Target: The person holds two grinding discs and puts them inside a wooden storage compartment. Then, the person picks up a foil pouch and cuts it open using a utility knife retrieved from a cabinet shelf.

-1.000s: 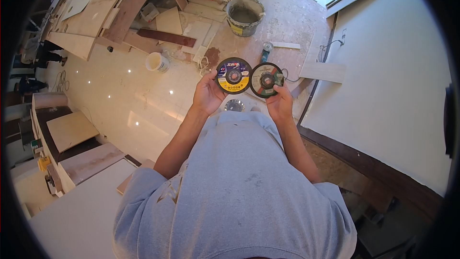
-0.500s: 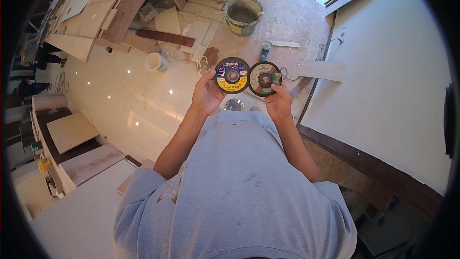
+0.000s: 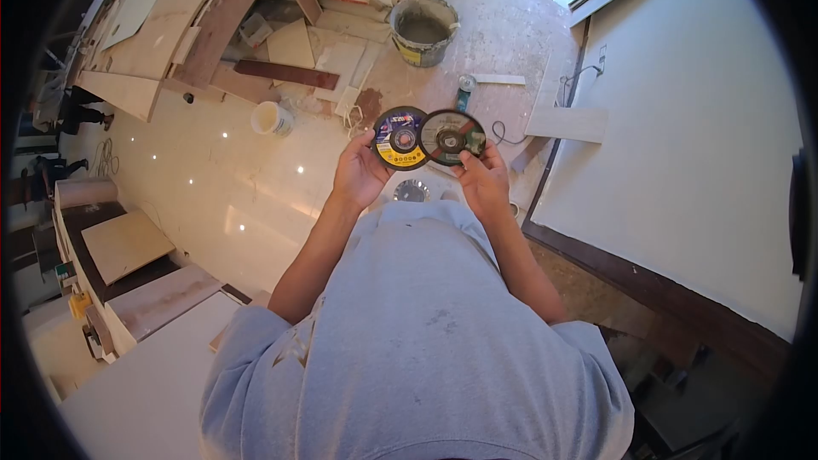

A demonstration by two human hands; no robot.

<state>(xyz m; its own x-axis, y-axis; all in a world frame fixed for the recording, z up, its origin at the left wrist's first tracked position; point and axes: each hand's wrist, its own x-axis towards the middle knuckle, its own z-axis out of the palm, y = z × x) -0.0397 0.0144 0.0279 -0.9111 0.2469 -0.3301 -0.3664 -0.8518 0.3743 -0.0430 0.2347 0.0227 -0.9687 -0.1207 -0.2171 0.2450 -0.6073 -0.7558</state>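
My left hand (image 3: 361, 172) grips the left edge of a grinding disc (image 3: 392, 152) with a blue, white and yellow label and a hole at its centre. A second grinding disc (image 3: 436, 126), with a grey, red and green label, is pinched at its lower right edge by my right hand (image 3: 485, 179). Both discs face up in front of my chest. The grey one overlaps the right edge of the blue-and-yellow one. Beyond them on the floor lies an angle grinder (image 3: 464, 94), its near end hidden behind the grey disc.
A mortar-stained bucket (image 3: 420, 55) and a smaller white bucket (image 3: 271, 122) stand on the floor. Wooden boards (image 3: 288, 74) lie at the upper left. To the right is a large white panel (image 3: 682, 136) with a dark edge. A round metallic item (image 3: 411, 191) sits below the discs.
My right hand has moved left, bringing the grey disc from beside the blue-and-yellow disc to partly over it. The whole view has shifted slightly.
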